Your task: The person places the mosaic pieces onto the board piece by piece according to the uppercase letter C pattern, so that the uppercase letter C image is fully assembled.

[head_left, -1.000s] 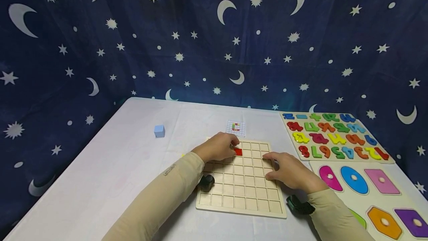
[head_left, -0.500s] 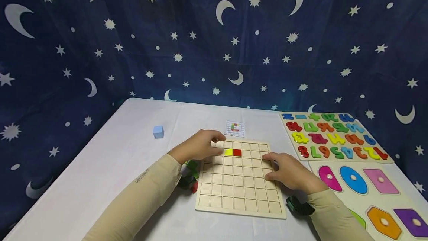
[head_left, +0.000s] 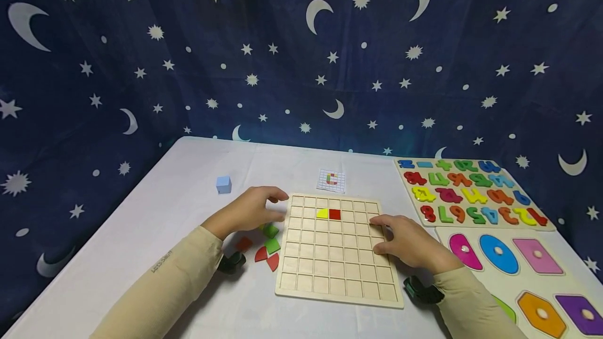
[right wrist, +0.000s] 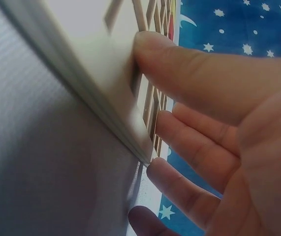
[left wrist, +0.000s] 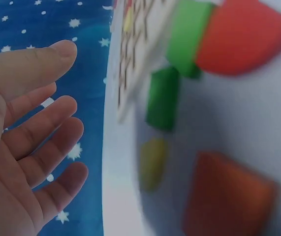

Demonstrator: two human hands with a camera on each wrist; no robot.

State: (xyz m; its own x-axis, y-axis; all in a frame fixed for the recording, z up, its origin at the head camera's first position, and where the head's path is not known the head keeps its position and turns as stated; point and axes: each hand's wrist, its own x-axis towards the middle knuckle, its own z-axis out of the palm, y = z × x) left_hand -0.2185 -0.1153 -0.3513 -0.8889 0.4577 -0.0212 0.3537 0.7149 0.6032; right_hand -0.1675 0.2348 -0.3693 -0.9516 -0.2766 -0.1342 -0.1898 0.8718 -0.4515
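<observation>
Starry blue cloth backs a white surface (head_left: 188, 171) carrying a grid board (head_left: 336, 250). Yellow (head_left: 322, 214) and red (head_left: 335, 214) tiles sit in the board's second row. Left hand (head_left: 249, 209), its grip loose and empty, hovers at the board's left edge above loose pieces (head_left: 266, 247). Right hand (head_left: 407, 242) lies flat, fingers (right wrist: 179, 69) pressing the board's right edge. Risk, I judge: that hand slackening could let the board shift and jog the seated tiles.
</observation>
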